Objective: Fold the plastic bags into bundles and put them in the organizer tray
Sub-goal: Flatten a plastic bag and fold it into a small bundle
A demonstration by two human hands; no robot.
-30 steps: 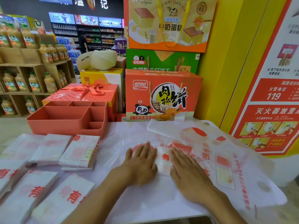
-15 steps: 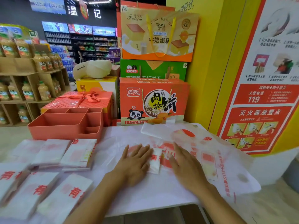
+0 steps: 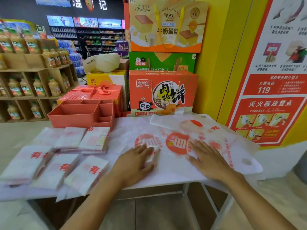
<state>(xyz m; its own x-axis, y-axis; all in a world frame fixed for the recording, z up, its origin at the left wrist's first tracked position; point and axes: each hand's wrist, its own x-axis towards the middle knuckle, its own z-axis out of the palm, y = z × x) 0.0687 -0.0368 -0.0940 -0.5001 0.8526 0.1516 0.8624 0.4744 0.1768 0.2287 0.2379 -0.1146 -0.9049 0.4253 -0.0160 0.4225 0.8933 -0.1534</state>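
Left hand [image 3: 132,161] flat, palm down, fingers straight and close together, fingertips lying on a small folded bundle [image 3: 154,155]: pressing, nothing gripped. The bundle is a compact white rectangular packet of thin glossy film with red print. It sits on the spread bags mid-table, just left of a round red logo

Right hand [image 3: 207,160] also flat, fingers extended and slightly spread, resting on the flat bags [image 3: 240,151], holding nothing. Flat bags: translucent white plastic, wrinkled, red lettering, oval die-cut handle hole near the right edge, overhanging the table [image 3: 157,185] corner. Hands apart, logo between them

Finished bundles [image 3: 69,140] on the left of the table: six flat rectangular packets in two rows of three, side by side, same white film with red characters, front row blurred

Organizer tray [image 3: 79,117] just behind the back row: rigid coral plastic, one large compartment plus smaller ones on its right and rear

Behind it a red gift box [image 3: 93,93] with ribbon bow. Orange cardboard carton [image 3: 162,93] at the table's back edge
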